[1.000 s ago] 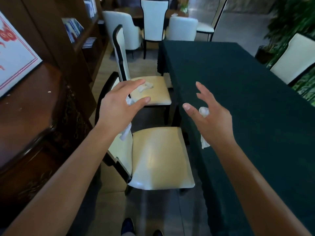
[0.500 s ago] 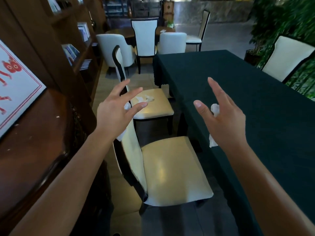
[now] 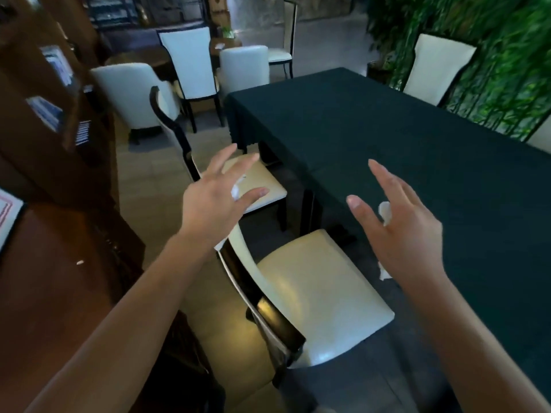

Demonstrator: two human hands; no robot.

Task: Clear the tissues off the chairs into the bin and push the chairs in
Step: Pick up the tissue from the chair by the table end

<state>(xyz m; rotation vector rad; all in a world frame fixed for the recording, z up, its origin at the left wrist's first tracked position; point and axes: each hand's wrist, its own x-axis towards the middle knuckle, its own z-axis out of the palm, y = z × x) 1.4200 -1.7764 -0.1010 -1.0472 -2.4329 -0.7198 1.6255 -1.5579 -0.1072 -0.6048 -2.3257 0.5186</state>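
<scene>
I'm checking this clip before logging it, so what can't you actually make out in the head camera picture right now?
- Tissue on the far chair's seat: mostly hidden behind the left hand.
- Tissue in the right hand: only white bits show past the palm.
- The bin: nowhere in the frame.
- Shelf items at left: motion-blurred.
- The near chair's legs: hidden under its seat.

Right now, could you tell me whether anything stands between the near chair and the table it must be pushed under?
Nothing visible does: only floor shows between the chair and the table, though the hanging cloth hides the space beneath.
</scene>
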